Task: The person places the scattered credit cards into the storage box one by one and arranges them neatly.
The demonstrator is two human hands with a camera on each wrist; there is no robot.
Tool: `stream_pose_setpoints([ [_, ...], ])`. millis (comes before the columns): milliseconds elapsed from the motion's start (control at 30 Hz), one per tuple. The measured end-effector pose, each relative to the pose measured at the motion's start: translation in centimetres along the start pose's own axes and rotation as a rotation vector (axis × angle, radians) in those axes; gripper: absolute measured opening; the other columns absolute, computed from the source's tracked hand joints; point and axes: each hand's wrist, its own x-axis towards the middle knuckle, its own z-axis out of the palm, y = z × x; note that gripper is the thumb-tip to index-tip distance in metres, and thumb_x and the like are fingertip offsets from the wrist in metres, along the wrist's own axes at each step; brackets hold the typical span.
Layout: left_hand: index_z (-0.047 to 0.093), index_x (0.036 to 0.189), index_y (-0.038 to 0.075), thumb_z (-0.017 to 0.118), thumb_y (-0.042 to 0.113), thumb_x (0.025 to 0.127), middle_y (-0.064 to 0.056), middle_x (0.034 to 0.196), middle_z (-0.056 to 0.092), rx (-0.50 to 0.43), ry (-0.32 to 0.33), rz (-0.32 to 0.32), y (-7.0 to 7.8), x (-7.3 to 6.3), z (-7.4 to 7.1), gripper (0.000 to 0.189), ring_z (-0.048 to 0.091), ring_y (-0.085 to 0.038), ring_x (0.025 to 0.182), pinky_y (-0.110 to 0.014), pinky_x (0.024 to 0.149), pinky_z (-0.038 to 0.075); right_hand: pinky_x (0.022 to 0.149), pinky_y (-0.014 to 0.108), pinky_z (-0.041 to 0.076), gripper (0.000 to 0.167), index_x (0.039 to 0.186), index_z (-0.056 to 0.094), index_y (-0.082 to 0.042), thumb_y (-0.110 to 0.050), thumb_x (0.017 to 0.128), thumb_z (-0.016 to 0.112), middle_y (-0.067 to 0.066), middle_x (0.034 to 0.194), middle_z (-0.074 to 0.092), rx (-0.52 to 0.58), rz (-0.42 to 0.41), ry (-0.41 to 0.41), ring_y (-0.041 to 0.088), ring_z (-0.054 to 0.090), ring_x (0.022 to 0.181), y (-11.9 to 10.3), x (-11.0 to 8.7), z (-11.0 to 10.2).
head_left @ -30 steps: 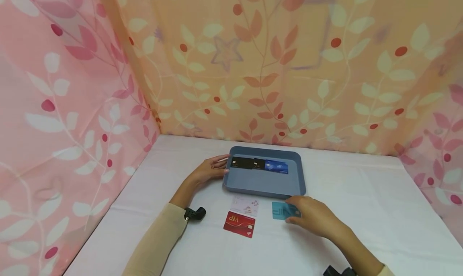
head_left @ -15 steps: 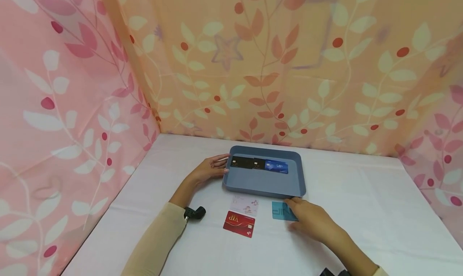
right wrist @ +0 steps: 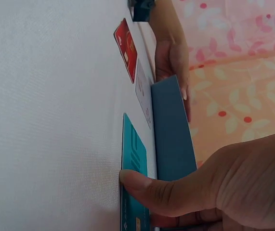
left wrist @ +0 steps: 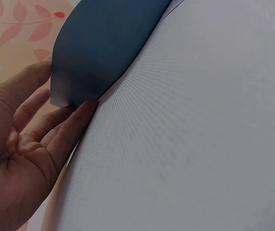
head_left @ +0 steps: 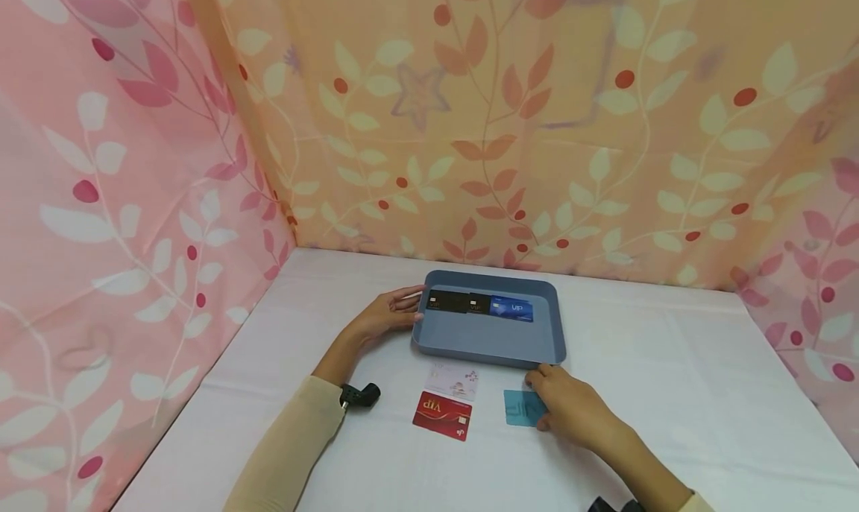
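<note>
My left hand [head_left: 379,318] rests its fairly straight fingers against the outer left wall of a blue-grey tray [head_left: 483,342]. In the left wrist view, fingertips touch the tray's corner wall [left wrist: 98,53]. Below the tray's front right corner, my right hand [head_left: 580,408] holds a teal VIP card [head_left: 520,408] by its right end. The right wrist view has the thumb [right wrist: 137,182] on the card's near edge, with the other fingers partly hidden on the far side. Inside the tray, black cards [head_left: 448,302] and a blue VIP card [head_left: 512,309] lie in a row.
A pale flowered card [head_left: 452,381] lies on the white tablecloth [head_left: 671,363] in front of the tray, with a red VIP card [head_left: 443,416] just below it. Patterned cloth [head_left: 416,162] hangs behind and at both sides.
The teal card has slid a little toward me, away from the tray, with my right thumb lower too. My left hand and the tray stay in place.
</note>
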Motion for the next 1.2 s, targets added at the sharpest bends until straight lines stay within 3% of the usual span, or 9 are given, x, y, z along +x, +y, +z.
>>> stream_pose_setpoints([
  [267, 0.048, 0.153, 0.017, 0.077, 0.006, 0.091, -0.009, 0.156, 0.046, 0.012, 0.009, -0.007, 0.2, 0.1, 0.2, 0.069, 0.042, -0.024, 0.144, -0.038, 0.104, 0.049, 0.071, 0.039, 0.054, 0.046, 0.094, 0.065, -0.009, -0.012, 0.061, 0.097, 0.000, 0.090, 0.058, 0.036, 0.032, 0.037, 0.017, 0.051, 0.086, 0.4, -0.1, 0.1],
  [533, 0.047, 0.153, 0.016, 0.077, 0.007, 0.091, -0.009, 0.156, 0.045, 0.016, 0.007, -0.001, 0.0, 0.2, -0.1, 0.070, 0.041, -0.023, 0.145, -0.038, 0.105, 0.048, 0.060, 0.038, 0.050, 0.052, 0.099, 0.057, -0.010, -0.014, 0.064, 0.095, 0.004, 0.082, 0.065, 0.076, 0.075, 0.013, 0.016, 0.053, 0.069, 0.5, 0.0, 0.0],
  [800, 0.046, 0.154, 0.015, 0.075, 0.005, 0.092, -0.010, 0.156, 0.045, -0.010, -0.001, 0.006, -0.7, 0.2, -0.2, 0.069, 0.041, -0.024, 0.145, -0.038, 0.104, 0.049, 0.061, 0.038, 0.048, 0.046, 0.100, 0.066, -0.006, -0.017, 0.066, 0.094, 0.000, 0.077, 0.061, 0.058, 0.112, -0.052, 0.017, 0.050, 0.068, 0.2, -0.1, -0.3],
  [1000, 0.045, 0.154, 0.012, 0.074, 0.001, 0.092, -0.012, 0.156, 0.045, -0.029, -0.014, 0.025, -1.0, 0.3, -0.2, 0.070, 0.043, -0.026, 0.144, -0.037, 0.101, 0.052, 0.068, 0.045, 0.055, 0.042, 0.100, 0.074, -0.008, -0.015, 0.064, 0.094, 0.001, 0.085, 0.071, 0.064, 0.087, -0.021, 0.018, 0.060, 0.074, 0.4, 0.0, -0.5],
  [1200, 0.046, 0.154, 0.011, 0.073, -0.001, 0.091, -0.013, 0.155, 0.046, -0.033, -0.013, 0.033, -0.9, 0.4, -0.2, 0.069, 0.045, -0.026, 0.142, -0.036, 0.099, 0.053, 0.076, 0.051, 0.057, 0.024, 0.097, 0.076, -0.014, -0.007, 0.076, 0.086, 0.001, 0.093, 0.074, 0.113, 0.072, -0.027, 0.019, 0.065, 0.083, 0.8, -0.1, -1.0],
])
